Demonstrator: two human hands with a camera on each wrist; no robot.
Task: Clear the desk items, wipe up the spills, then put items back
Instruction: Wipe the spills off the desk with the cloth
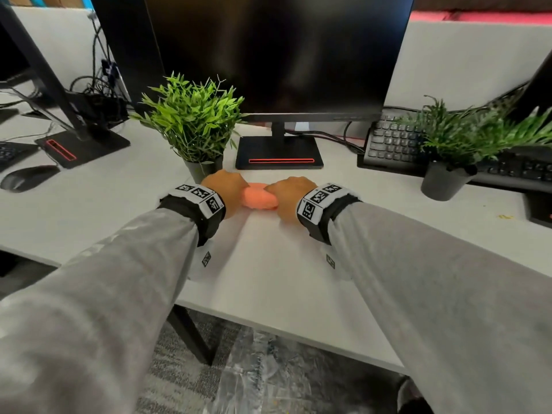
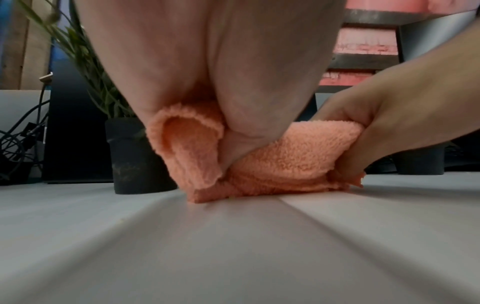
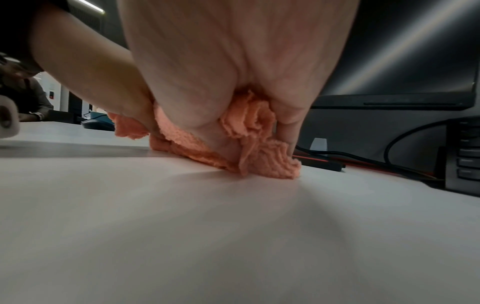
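Toward the desk's (image 1: 268, 264) far edge, just before the monitor base (image 1: 279, 152), we find the orange cloth (image 1: 259, 199) bunched on the surface. Left hand (image 1: 222, 192) and right hand (image 1: 291, 198) both curl round it, one at each end, fingers (image 2: 345, 164) dug into pile. We judge it light, soft, floppy and compressible, not fragile. Best held by a full fistful at either end; pinched corners would likely trail.

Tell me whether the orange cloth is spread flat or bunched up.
Bunched up. The orange cloth sits on the desk as a folded wad, gripped at its ends by the left hand and right hand.
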